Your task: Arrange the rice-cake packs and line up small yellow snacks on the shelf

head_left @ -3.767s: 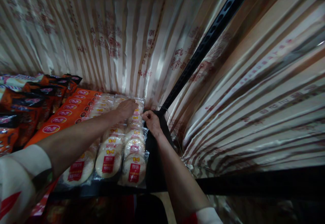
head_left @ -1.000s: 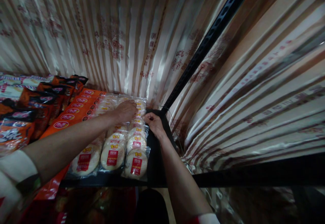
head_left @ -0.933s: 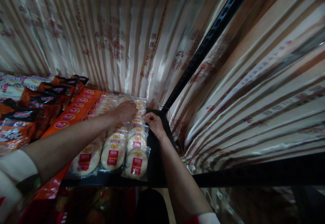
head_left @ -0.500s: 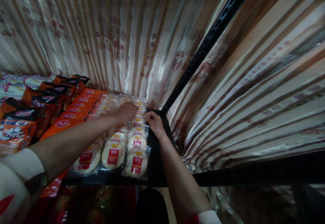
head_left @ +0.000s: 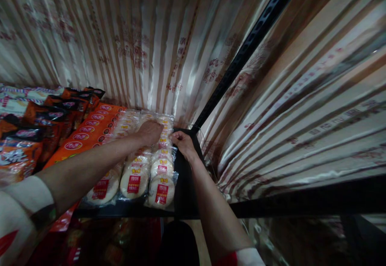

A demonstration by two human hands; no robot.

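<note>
Clear-wrapped rice cracker packets [head_left: 162, 191], round and white with red and yellow labels, lie overlapping in rows on a black shelf [head_left: 187, 183]. My left hand [head_left: 150, 132] reaches across the middle row [head_left: 134, 181]. Its curled fingers are closed at the left edge of a packet toward the back of the right-hand row; the fingertips are partly hidden. On the other side of that row, my right hand [head_left: 182, 142] pinches the right edge of the same stretch of packets with thumb and forefinger.
Orange snack packs [head_left: 87, 127] lie left of the crackers, with black-and-orange bags [head_left: 21, 149] farther left. A black perforated post [head_left: 238, 69] rises at the shelf's back right corner. Striped curtains [head_left: 144, 37] hang behind. A thin wire [head_left: 214, 169] runs beside the shelf.
Both hands stay at the same packets in the right-hand row, with barely any finger movement. The view has shifted very slightly.
</note>
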